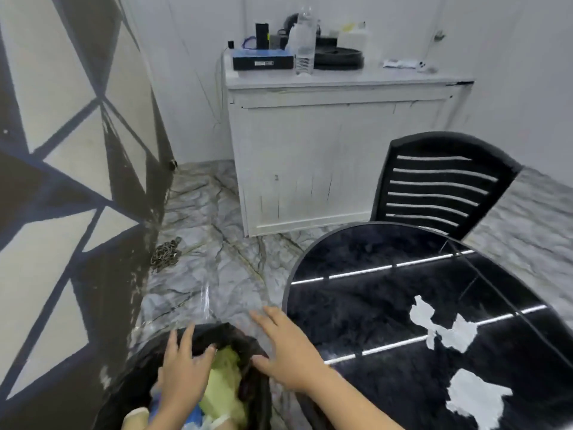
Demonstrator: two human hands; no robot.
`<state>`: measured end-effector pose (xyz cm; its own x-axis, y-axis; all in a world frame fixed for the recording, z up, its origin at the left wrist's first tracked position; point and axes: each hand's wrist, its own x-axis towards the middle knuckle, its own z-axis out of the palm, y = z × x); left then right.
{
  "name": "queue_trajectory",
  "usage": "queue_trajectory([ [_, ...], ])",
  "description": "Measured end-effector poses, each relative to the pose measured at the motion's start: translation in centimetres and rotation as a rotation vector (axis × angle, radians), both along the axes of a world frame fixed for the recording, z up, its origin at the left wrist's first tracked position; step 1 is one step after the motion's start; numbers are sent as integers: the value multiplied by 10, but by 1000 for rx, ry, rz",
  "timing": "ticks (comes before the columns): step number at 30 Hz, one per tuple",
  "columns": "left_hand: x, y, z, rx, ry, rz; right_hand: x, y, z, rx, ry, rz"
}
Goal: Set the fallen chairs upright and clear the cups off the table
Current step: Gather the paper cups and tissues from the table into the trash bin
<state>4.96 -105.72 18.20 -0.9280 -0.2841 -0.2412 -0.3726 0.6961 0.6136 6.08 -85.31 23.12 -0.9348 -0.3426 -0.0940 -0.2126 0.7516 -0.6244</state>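
Observation:
A black slatted chair [440,184] stands upright behind the dark glossy round table [372,274] on the right. I see no cups on the part of the table in view. Low at the front, a bin lined with a black bag [248,342] holds yellow-green and blue rubbish. My left hand [183,367] hovers over the bin's mouth with fingers spread and nothing in it. My right hand [288,349] is beside it, over the bin's right rim and next to the table's edge, fingers apart and empty.
A white cabinet [325,156] stands against the back wall, carrying a clear water bottle [305,41], a black box and other small items. A geometric patterned wall [62,181] is close on the left. A chain [166,254] lies on the marble floor.

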Motion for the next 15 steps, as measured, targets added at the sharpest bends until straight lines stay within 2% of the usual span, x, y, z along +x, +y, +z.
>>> queue_trajectory([
  [4, -25, 86, 26, 51, 107, -281, 25, 95, 22, -75, 137, -348],
  [9, -26, 208, 50, 138, 206, -642, 91, 196, 28, -143, 188, -778],
  [12, -13, 269, 52, 135, 212, -841, 124, 233, 27, -144, 128, -897],
  [15, -1, 313, 47, 98, 186, -986, 143, 258, 20, -116, 67, -907],
])
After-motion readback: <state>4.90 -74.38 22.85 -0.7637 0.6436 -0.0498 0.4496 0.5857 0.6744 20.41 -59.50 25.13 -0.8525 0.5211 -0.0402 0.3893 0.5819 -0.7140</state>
